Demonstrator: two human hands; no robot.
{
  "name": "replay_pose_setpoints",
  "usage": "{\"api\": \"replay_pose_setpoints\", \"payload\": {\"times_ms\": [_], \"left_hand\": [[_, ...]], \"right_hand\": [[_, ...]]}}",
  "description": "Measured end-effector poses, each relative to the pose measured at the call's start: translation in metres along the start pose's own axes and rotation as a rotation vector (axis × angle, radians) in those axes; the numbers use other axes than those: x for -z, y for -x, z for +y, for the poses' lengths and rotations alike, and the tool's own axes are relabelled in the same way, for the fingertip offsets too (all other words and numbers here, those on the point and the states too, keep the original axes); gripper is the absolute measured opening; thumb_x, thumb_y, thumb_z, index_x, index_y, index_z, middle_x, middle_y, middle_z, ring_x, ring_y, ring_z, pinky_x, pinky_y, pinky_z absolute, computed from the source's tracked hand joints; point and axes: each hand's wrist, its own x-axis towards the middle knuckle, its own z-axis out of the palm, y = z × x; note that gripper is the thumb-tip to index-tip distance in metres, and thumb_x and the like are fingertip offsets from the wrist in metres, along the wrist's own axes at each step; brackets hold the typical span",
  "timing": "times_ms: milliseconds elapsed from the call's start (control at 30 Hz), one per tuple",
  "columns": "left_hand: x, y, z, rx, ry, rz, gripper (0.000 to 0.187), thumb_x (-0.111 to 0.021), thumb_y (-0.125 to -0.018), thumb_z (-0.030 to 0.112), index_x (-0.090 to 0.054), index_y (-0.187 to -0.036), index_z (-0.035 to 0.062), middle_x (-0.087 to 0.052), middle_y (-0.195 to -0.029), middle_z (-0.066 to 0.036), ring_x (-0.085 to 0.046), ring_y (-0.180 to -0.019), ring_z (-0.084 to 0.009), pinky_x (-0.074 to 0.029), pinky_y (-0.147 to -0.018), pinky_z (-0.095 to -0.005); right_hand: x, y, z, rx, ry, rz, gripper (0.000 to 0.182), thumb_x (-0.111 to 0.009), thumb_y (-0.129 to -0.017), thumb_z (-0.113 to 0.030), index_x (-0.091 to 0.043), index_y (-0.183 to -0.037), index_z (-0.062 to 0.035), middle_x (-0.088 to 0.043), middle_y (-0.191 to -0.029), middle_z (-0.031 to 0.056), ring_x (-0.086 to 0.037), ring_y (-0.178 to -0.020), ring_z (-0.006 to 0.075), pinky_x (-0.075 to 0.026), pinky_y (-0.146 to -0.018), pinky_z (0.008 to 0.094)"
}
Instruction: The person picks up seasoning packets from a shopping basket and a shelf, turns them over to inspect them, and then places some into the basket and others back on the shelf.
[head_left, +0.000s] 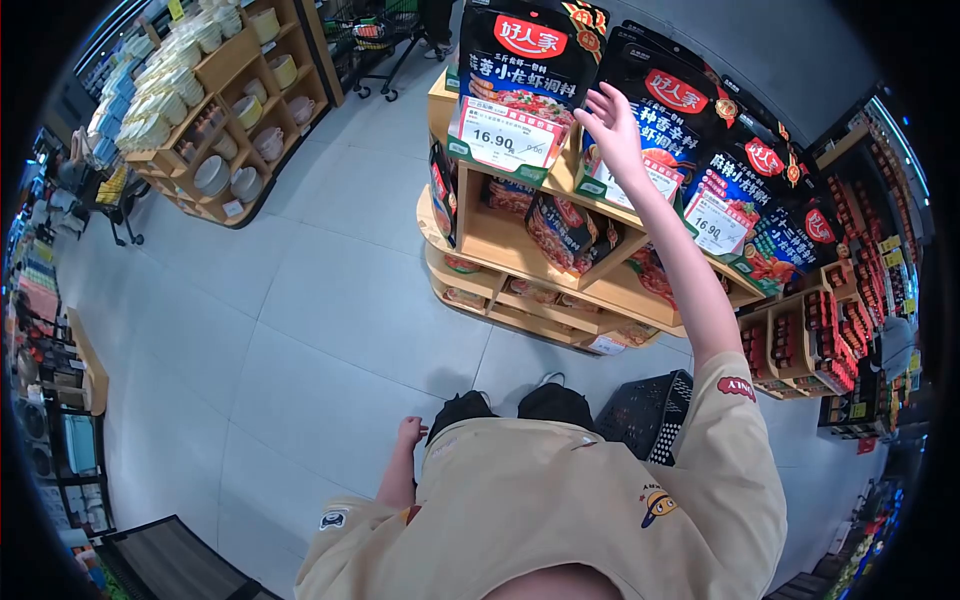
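Note:
My right hand is stretched forward with its fingers apart, holding nothing. It overlaps the gap between two black crayfish seasoning pouches on top of the wooden display shelf. The left pouch stands upright behind a price card reading 16.90. Beside it, the second pouch has its price card partly hidden by my forearm. A third pouch stands further right behind another 16.90 card. My left hand hangs low at my side, fingers loosely curled, with nothing showing in it.
More pouches sit in the compartments of the wooden display. A dark shopping basket is on the floor by my right side. Crockery shelves stand at the far left, and a shopping cart is behind. Red-packaged goods fill the right shelves.

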Motion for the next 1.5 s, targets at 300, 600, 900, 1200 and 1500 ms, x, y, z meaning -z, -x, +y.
{"api": "replay_pose_setpoints", "payload": {"times_ms": [300,600,900,1200,1500], "left_hand": [[0.037,0.02,-0.051,0.165,0.035,0.1,0.035,-0.043,-0.076,0.017,-0.04,-0.107,0.0001,-0.058,-0.079,-0.019,-0.058,-0.058,-0.024,-0.042,-0.04,-0.0275],[0.019,0.006,-0.01,-0.002,0.075,0.075,0.031,-0.045,-0.077,0.019,-0.045,-0.101,-0.0009,-0.059,-0.074,-0.015,-0.057,-0.055,-0.0204,-0.041,-0.039,-0.0249],[-0.065,0.081,0.195,-0.897,0.018,0.042,0.028,-0.043,-0.083,0.013,-0.044,-0.107,0.0005,-0.057,-0.084,-0.009,-0.053,-0.077,-0.0134,-0.042,-0.071,-0.0253],[-0.142,0.243,0.342,-1.082,0.437,-0.959,0.092,-0.056,-0.065,0.058,-0.017,-0.128,0.0016,-0.03,-0.127,-0.01,-0.031,-0.117,-0.0201,-0.029,-0.095,-0.0338],[-0.199,0.245,0.294,-0.821,0.49,-0.964,0.074,-0.06,-0.072,0.03,-0.016,-0.128,0.0096,-0.028,-0.129,-0.008,-0.031,-0.118,-0.0235,-0.028,-0.095,-0.0405]], "right_hand": [[-0.043,-0.035,0.043,-0.156,-0.052,0.277,0.017,-0.062,-0.071,-0.014,-0.059,-0.072,0.002,-0.055,-0.056,0.0016,-0.042,-0.05,0.0059,-0.036,-0.047,0.0247],[-0.06,-0.052,0.01,0.074,0.037,0.419,0.016,-0.059,-0.072,-0.013,-0.057,-0.073,0.0035,-0.055,-0.055,0.0082,-0.04,-0.053,0.0043,-0.037,-0.051,0.0251],[-0.001,-0.051,-0.075,0.33,-0.224,0.342,0.021,-0.057,-0.078,-0.017,-0.056,-0.065,-0.0009,-0.048,-0.053,-0.0047,-0.037,-0.049,-0.0008,-0.028,-0.042,0.0173],[0.056,0.083,-0.088,-0.455,-0.697,0.051,0.014,-0.053,-0.079,-0.008,-0.055,-0.088,0.002,-0.06,-0.082,0.0071,-0.056,-0.069,0.0087,-0.045,-0.062,0.0209],[0.078,0.137,-0.05,-0.544,-0.679,0.159,0.016,-0.051,-0.08,-0.008,-0.054,-0.091,0.0032,-0.059,-0.086,0.0077,-0.056,-0.073,0.0086,-0.045,-0.066,0.0219]]}}
